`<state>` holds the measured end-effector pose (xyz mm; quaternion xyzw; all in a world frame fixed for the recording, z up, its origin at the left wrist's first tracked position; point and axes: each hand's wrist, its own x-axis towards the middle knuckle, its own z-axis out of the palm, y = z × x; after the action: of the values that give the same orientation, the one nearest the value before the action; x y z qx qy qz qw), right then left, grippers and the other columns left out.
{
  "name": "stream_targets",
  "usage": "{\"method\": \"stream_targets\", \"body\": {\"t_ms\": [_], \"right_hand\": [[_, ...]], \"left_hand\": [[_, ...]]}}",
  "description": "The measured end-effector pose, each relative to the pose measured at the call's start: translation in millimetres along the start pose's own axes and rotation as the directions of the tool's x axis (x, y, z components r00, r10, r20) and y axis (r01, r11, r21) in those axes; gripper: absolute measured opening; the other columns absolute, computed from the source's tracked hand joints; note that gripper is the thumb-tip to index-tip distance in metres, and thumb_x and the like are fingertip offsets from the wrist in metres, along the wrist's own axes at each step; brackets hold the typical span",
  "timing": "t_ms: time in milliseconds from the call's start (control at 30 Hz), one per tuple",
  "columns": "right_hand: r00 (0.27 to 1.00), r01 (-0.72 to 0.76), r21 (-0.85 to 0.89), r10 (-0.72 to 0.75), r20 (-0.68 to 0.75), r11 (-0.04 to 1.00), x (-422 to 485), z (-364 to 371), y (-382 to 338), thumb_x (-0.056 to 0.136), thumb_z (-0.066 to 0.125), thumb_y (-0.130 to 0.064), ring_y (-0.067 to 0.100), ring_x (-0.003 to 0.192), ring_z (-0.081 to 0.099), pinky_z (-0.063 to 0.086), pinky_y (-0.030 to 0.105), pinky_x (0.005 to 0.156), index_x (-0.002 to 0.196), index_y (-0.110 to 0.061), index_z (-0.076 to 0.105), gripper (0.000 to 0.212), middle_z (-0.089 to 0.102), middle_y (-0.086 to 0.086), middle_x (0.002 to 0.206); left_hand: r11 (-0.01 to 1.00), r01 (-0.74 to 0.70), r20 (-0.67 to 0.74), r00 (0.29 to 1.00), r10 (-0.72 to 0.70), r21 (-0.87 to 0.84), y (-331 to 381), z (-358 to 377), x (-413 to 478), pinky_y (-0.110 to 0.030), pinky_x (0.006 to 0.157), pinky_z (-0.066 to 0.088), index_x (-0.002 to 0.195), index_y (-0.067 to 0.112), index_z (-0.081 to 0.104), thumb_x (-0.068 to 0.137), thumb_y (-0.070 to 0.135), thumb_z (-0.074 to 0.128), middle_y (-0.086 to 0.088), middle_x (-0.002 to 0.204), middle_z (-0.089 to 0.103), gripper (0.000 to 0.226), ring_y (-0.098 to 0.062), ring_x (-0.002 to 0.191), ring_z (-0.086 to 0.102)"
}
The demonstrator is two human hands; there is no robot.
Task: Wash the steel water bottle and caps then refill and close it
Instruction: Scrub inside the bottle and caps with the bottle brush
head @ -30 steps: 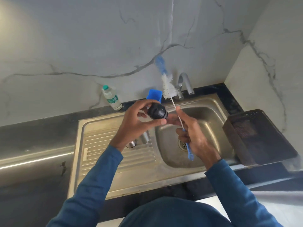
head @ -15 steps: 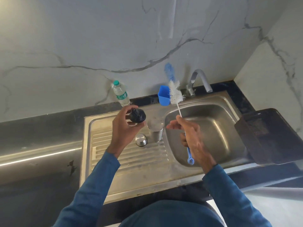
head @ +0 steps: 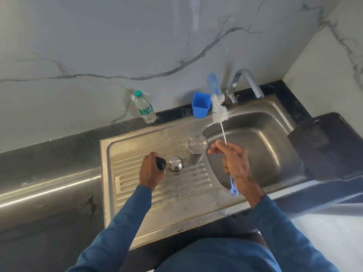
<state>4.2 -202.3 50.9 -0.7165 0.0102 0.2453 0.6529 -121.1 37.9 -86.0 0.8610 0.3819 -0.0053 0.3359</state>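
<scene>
Hand [head: 152,171] on left grips black cap [head: 161,163].

On the draining board [head: 157,203], left of the basin [head: 255,150], the steel bottle [head: 196,149] stands at the basin's edge, with the steel cap [head: 176,163] just left of it and the dark cap [head: 161,163] left of that, under the left hand [head: 150,171]. Behind the board, on the counter [head: 49,154], a plastic bottle [head: 145,107] stands at the wall, a cup [head: 200,107] to its right and the tap [head: 244,83] farther right. The right hand [head: 235,163] holds the bottle brush [head: 220,110] over the basin's left side, bristles toward the wall.
</scene>
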Motion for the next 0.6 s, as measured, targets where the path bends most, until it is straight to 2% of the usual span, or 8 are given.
{"method": "stream_targets", "body": {"t_ms": [167,433,600], "right_hand": [[0.999,-0.008,0.002,0.008,-0.033,1.000,1,0,-3,0.104,0.065,-0.026,-0.002,0.043,0.054,0.038,0.007,0.040,0.089,-0.014,0.078,0.023,0.080,0.011,0.092],[0.999,-0.003,-0.037,0.002,-0.032,0.999,-1,-3,1,0.103,0.065,-0.023,-0.004,0.045,0.056,0.040,0.004,0.043,0.088,-0.015,0.078,0.022,0.081,0.011,0.091],[1.000,-0.017,-0.039,0.016,-0.024,0.999,1,-6,4,0.104,0.065,-0.025,-0.005,0.044,0.055,0.040,0.004,0.043,0.091,-0.014,0.078,0.021,0.081,0.010,0.091]], "left_hand": [[0.995,0.012,0.063,0.998,-0.018,0.095,-7,14,-2,-0.038,0.078,0.047,0.123,0.016,0.055,0.077,0.003,0.080,-0.009,0.117,0.058,0.054,-0.034,0.105,0.062],[0.992,0.033,0.075,0.996,-0.043,0.123,-9,25,-1,-0.039,0.084,0.048,0.128,0.016,0.053,0.078,0.001,0.081,-0.010,0.124,0.057,0.060,-0.034,0.115,0.059],[0.993,0.031,0.093,0.995,-0.042,0.112,-6,27,-4,-0.041,0.092,0.050,0.138,0.013,0.048,0.077,0.003,0.082,-0.012,0.137,0.051,0.070,-0.035,0.126,0.052]]}}
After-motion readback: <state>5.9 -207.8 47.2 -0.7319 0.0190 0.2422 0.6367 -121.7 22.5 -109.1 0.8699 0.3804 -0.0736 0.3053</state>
